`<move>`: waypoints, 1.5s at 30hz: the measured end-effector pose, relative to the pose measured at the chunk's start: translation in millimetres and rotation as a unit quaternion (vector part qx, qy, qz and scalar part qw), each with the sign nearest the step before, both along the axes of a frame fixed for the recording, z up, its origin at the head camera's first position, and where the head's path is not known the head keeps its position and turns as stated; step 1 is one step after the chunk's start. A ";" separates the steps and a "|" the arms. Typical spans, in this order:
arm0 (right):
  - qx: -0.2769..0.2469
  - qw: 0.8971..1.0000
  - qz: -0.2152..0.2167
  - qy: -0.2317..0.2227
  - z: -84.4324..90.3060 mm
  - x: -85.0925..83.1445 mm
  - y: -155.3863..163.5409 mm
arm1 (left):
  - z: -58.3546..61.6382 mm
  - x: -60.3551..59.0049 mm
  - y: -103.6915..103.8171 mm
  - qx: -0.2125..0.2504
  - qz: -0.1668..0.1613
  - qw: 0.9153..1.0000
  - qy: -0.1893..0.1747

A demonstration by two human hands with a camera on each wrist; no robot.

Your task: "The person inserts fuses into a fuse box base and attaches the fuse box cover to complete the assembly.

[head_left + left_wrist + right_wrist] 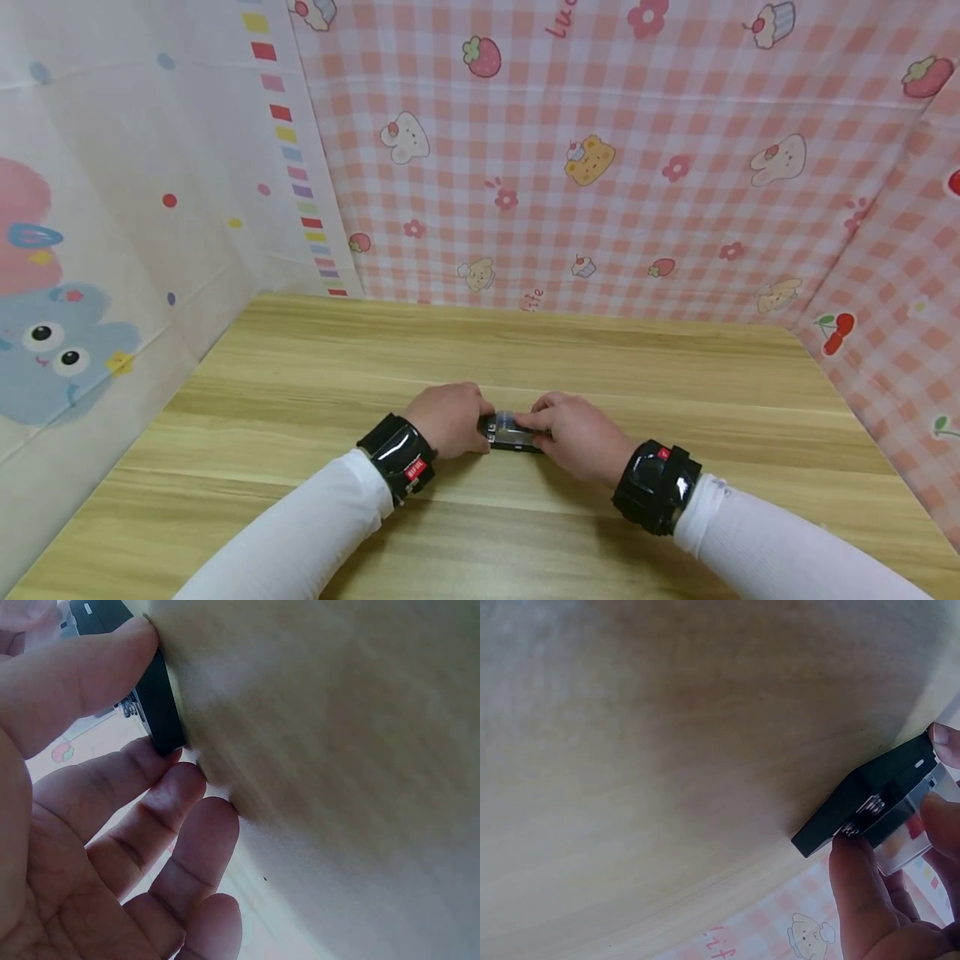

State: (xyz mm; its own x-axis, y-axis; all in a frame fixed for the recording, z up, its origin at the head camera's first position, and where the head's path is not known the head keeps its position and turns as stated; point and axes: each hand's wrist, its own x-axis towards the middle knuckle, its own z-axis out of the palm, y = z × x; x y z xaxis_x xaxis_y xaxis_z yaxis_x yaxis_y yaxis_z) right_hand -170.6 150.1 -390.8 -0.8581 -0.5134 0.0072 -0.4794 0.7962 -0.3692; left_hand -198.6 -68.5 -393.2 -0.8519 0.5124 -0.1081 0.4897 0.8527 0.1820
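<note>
Head view: a small black case is held flat on the tabletop, near the middle, between both hands.
It is judged light, rigid and smooth, with a clear lid and a metal hinge, so the short ends are best pinched. The left hand is closed on its left end, the right hand on its right, thumb and fingers curled round the edges.

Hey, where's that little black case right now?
In the head view the little black case lies on the wooden table, near its middle, gripped between the left hand and the right hand.
</note>
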 end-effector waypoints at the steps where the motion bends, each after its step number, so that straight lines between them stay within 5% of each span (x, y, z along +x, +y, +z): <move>1: 0.000 1.000 -0.001 -0.001 0.3 0.1 -0.1 | -0.2 -0.1 0.1 -0.001 -0.001 1.000 0.001; 26: -0.007 0.999 0.031 0.022 0.2 2.6 5.0 | -1.4 0.0 2.8 0.007 0.000 1.000 0.005; 45: -0.022 0.998 -0.037 -0.038 -1.5 -1.1 0.8 | -2.6 -1.5 0.1 0.010 0.005 1.000 -0.002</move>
